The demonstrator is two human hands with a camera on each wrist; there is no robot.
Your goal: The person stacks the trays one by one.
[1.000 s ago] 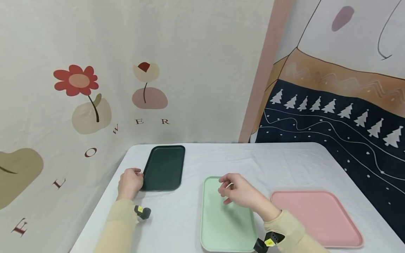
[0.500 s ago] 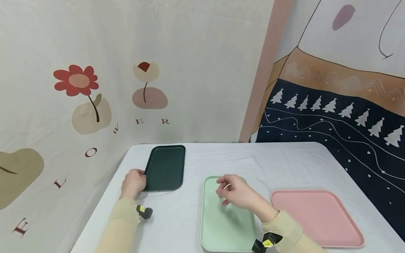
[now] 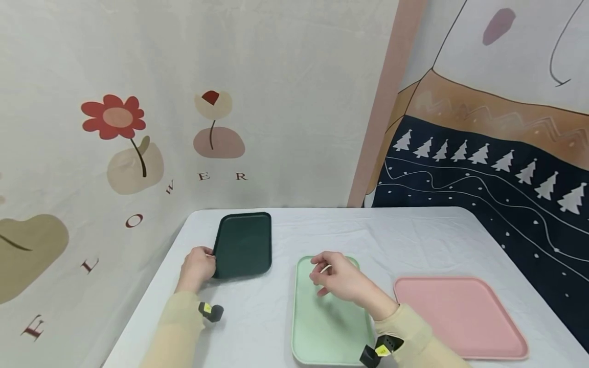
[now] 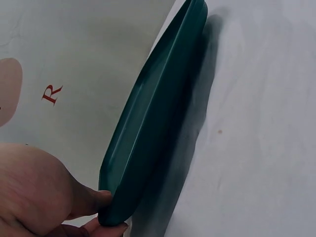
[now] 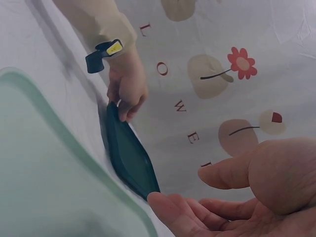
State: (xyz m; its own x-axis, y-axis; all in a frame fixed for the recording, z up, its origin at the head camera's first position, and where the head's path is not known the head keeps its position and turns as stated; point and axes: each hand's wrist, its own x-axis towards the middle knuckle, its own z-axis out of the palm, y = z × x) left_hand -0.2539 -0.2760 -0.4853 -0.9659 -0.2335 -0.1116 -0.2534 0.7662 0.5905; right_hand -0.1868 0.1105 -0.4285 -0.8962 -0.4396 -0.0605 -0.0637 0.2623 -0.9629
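Here, my left grip (image 3: 197, 268) was clamped on the dark green tray (image 3: 244, 245) by its near left corner, thumb over the rim, fingertips beneath. That tray was toward the back left of the white-covered counter (image 3: 262, 327); shadow showed along one side, and I could not tell whether its underside touched down. My right grip (image 3: 340, 278) hung partly spread above the light green tray (image 3: 317, 327), thumb apart from loosely bent fingers. The pink tray (image 3: 465, 317) lay to the right, partly behind the sleeve (image 3: 421, 340).
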